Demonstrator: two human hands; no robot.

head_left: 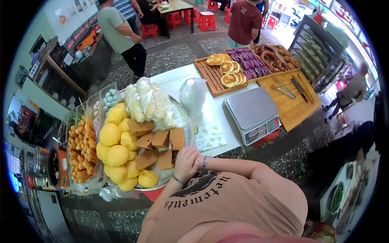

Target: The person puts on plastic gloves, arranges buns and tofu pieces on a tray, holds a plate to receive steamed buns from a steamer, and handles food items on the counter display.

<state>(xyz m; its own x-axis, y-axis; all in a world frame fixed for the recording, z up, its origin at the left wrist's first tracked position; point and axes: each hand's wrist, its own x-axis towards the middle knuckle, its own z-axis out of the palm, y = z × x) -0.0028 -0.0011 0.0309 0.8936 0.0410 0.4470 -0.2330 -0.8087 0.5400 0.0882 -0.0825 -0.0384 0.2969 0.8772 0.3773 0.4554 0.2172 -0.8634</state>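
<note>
My left hand [185, 166] and my right hand [197, 158] are clasped together in front of my body, fingers folded in. No object shows in either one. Both rest close by the near rim of a large round tray [190, 133]. On that tray, brown cake blocks [161, 139] lie nearest to my hands. Round yellow buns [117, 156] are piled on its left side. Several pale foods wrapped in clear plastic [142, 99] sit at the back of it.
A scale [251, 109] stands right of a bundle of plastic bags [192, 95]. Behind are trays of flat cakes [230, 79] and purple pieces [253, 60]. A wooden board [283, 109] carries tongs [283, 87] and a knife [299, 87]. Fried dough sticks [82, 146] fill the left. People stand beyond.
</note>
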